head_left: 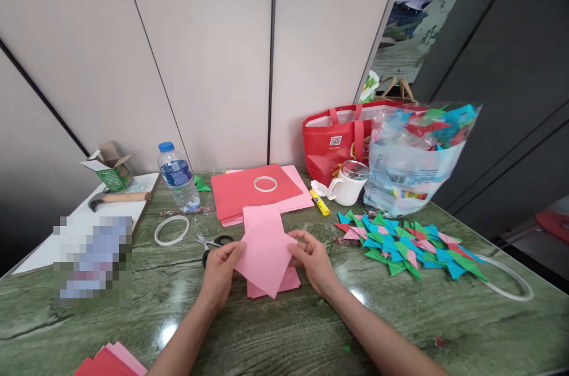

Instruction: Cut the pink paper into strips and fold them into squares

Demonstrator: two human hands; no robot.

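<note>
My left hand (221,269) and my right hand (312,258) pinch the two side edges of a pink paper sheet (265,248) and hold it just above the green marble table (284,328). More pink sheets (291,282) lie flat underneath it. Black-handled scissors (212,244) lie just left of my left hand. A heap of folded blue, green and pink paper triangles (406,244) lies to the right of my right hand.
Behind the sheet lies a stack of red and pink paper (253,189) with a tape ring (265,184) on it. Also around: a second tape ring (171,230), a water bottle (178,177), a yellow glue stick (320,203), a white mug (348,184), a plastic bag of folded pieces (413,156), a red bag (338,139), a hammer (118,198).
</note>
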